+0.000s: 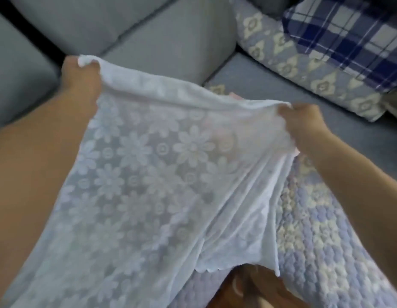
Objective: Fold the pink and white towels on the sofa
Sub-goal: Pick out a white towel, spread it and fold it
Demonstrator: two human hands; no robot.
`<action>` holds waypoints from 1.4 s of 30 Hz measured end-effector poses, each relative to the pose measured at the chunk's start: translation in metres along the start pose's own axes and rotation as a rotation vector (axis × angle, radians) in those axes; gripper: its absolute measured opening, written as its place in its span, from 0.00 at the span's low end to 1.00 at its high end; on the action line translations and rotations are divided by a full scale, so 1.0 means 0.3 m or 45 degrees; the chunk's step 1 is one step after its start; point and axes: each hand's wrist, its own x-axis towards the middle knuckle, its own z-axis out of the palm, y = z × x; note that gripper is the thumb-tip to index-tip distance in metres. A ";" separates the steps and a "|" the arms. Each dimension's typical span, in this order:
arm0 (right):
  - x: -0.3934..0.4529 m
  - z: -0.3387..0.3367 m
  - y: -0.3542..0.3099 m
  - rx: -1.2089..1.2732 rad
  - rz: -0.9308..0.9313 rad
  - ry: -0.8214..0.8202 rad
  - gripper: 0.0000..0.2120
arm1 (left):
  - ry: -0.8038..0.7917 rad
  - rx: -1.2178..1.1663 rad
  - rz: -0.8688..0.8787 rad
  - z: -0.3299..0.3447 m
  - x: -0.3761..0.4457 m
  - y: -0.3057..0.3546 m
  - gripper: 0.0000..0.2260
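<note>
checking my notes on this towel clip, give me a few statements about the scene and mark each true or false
1. Both hands grip the white towel by its top edge. True: left hand, right hand.
2. The towel lies folded flat on the sofa. False: it is held up and spread out.
3. The towel has a flower pattern. True.
4. The plaid pillow is red. False: it is blue and white.
5. The sofa is grey. True.
</note>
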 end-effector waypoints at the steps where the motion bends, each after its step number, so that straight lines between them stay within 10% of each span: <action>1: 0.064 0.035 -0.006 0.101 0.025 -0.095 0.16 | -0.061 0.187 0.010 0.082 0.017 -0.030 0.25; 6: 0.236 0.087 0.155 0.452 0.081 -0.461 0.18 | -0.384 1.073 0.425 0.472 -0.283 -0.294 0.36; 11: -0.033 -0.032 0.583 -0.126 0.051 0.114 0.06 | -0.954 1.136 0.767 0.658 -0.538 -0.413 0.28; 16: -0.329 -0.006 0.949 -0.720 0.247 -0.550 0.24 | -0.987 1.274 0.966 0.859 -0.380 -0.315 0.28; 23: -0.204 -0.065 0.928 -0.111 0.435 0.102 0.07 | -1.390 1.503 1.121 1.098 -0.412 -0.226 0.15; 27: -0.005 -0.309 0.902 -0.215 0.340 0.436 0.09 | -1.099 1.657 1.028 1.135 -0.421 -0.208 0.14; 33: 0.246 -0.429 0.959 -0.858 0.012 0.170 0.07 | -0.605 1.493 0.979 1.206 -0.418 -0.167 0.11; 38: 0.254 -0.415 1.067 -0.941 0.050 -0.006 0.07 | -1.579 1.157 1.501 1.154 -0.657 -0.243 0.20; 42: 0.197 -0.435 1.107 -0.890 0.054 0.062 0.06 | -1.642 1.206 1.752 1.127 -0.718 -0.301 0.14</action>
